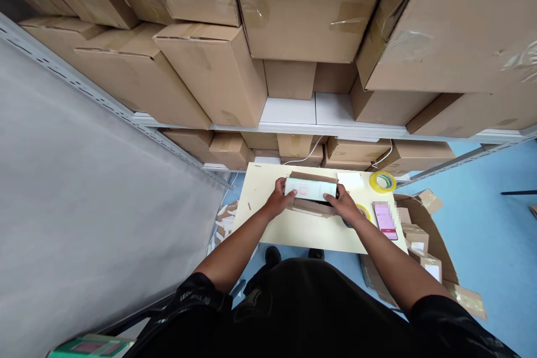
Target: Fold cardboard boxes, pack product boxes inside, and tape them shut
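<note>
Both my hands grip a slim white box with green edges [312,189], one at each end. My left hand [280,199] has its thumb on top of the box's left end. At the right end, my right hand [343,205] presses its thumb on the top near the front edge. The white box lies at the mouth of an open brown cardboard carton [311,208], whose flaps stand out behind and in front of it. How deep it sits in the carton I cannot tell. Under both is a pale yellow table [277,232].
A roll of yellow tape [382,182] and a phone [385,220] lie on the table's right side; another roll [363,211] is partly behind my right forearm. Shelves of cardboard boxes [218,70] rise ahead. A large carton holding small boxes [415,236] stands right of the table.
</note>
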The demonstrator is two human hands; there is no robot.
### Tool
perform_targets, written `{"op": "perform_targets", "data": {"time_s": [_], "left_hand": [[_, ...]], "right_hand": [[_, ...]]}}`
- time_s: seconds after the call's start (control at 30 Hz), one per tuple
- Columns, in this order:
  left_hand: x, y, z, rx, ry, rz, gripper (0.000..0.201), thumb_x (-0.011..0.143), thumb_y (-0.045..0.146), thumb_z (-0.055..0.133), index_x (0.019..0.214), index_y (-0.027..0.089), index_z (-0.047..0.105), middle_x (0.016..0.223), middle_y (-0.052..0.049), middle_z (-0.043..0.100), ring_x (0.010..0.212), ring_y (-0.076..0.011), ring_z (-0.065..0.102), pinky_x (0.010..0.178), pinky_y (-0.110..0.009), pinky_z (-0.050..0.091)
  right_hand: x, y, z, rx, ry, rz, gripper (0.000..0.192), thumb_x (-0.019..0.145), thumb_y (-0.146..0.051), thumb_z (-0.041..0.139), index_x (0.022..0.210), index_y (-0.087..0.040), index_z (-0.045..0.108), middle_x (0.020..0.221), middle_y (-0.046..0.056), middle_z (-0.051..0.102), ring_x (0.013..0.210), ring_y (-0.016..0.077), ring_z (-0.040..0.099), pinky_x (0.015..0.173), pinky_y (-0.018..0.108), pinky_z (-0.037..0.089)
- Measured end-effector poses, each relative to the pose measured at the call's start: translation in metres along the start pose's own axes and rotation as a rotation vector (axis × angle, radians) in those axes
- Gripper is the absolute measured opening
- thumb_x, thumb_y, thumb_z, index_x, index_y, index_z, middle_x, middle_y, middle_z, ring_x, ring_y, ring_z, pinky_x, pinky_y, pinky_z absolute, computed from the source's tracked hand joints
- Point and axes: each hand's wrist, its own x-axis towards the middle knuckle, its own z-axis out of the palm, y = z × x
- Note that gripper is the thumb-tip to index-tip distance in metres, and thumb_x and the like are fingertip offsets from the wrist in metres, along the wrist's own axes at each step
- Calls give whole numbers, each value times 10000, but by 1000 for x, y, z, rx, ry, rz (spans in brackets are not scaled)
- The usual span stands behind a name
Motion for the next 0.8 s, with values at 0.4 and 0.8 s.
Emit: {"op": "perform_targets", "data": {"time_s": [0.4,0.8], "left_hand": [[-1,37,4,550,-16,-159,383,974,615,562,997,234,533,983,-52,691,924,-262,663,868,-384,506],[30,4,11,832,89,-240,100,761,230,739,805,182,662,1077,-119,670,877,-261,691,804,-355,520]], "right_hand": [[-10,0,0,-328,120,6,439,872,-648,613,981,-223,624,1216,128,640,1105,291,639,1002,390,495],[25,16,9,-434,31,234,321,798,-521,751,842,-224,637,980,97,702,898,263,681,777,336,522]]}}
